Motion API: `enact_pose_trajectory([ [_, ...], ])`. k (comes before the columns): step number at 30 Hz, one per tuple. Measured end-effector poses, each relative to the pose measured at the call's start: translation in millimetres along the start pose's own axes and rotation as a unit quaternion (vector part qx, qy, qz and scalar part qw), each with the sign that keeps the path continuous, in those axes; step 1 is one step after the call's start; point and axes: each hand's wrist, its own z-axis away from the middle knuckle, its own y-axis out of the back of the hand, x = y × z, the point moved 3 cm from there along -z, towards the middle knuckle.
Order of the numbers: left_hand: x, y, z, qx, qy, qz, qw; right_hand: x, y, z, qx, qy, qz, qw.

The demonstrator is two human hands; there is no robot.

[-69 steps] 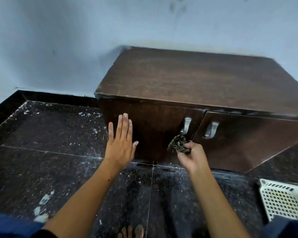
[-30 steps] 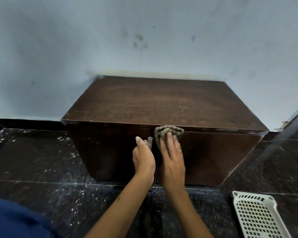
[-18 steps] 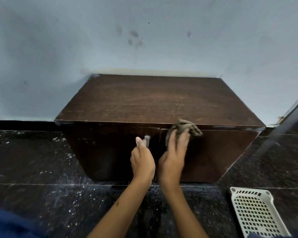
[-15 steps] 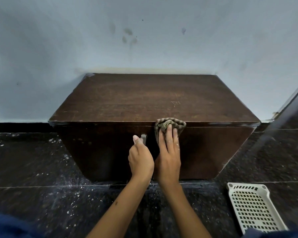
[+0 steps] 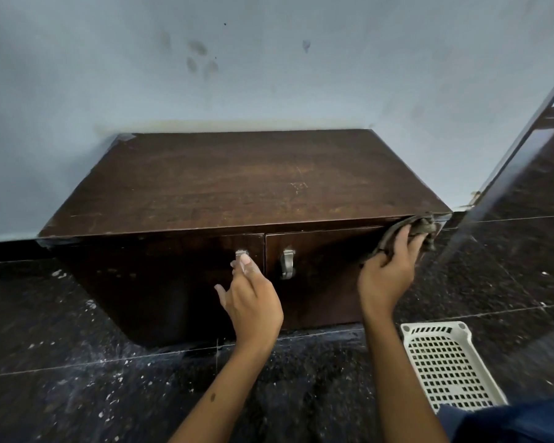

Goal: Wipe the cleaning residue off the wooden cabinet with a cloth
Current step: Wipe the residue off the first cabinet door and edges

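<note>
We find the right hand (image 5: 385,276) pressing a bunched cloth (image 5: 406,233) against the cabinet (image 5: 237,180) front's upper right corner, fingers curled over it. The left hand (image 5: 253,302) rests a fingertip on the left door handle (image 5: 242,253), gripping nothing. We advise firm, overlapping strokes along that edge.

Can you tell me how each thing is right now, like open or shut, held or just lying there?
Cabinet: standing against the wall.
Left door: shut.
Right door: shut.
Cloth: bunched, pressed on the cabinet's top right front corner.
Right hand: gripping the cloth.
Left hand: at the left door handle, thumb on it.
White basket: lying on the floor, nothing visible inside.
</note>
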Motion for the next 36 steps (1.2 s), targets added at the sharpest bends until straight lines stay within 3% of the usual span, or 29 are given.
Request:
enact_pose_trajectory([
  [2, 0, -2, 2, -0.003, -0.012, -0.017, 1.000, -14, -11, 22, -0.016, 0.029, -0.004, 0.999],
  [5, -1, -13, 4, -0.027, -0.008, -0.064, 0.998, -25, -27, 59, -0.079, 0.147, -0.009, 0.986],
  [7, -1, -16, 5, -0.037, -0.001, -0.081, 0.996, -21, -28, 59, -0.096, 0.163, -0.006, 0.982],
  [12, 1, -17, 0, -0.041, -0.009, -0.104, 0.994, 2, 3, -23, 0.004, -0.005, -0.036, 0.999],
  [18, -1, -13, 3, -0.044, -0.019, -0.121, 0.992, 46, 11, -67, -0.002, -0.142, -0.058, 0.988],
  [25, -2, -14, 1, -0.047, -0.020, -0.131, 0.990, 90, -27, -22, -0.081, -0.249, -0.064, 0.963],
  [30, -5, -10, -3, -0.070, -0.027, -0.150, 0.986, 135, -19, -17, -0.180, -0.396, -0.107, 0.894],
  [32, -6, -7, -4, -0.081, -0.030, -0.147, 0.985, 136, -13, -18, -0.167, -0.407, -0.141, 0.887],
  [36, -5, -8, -5, -0.066, -0.026, -0.122, 0.990, 101, -18, -22, -0.100, -0.275, -0.089, 0.952],
])
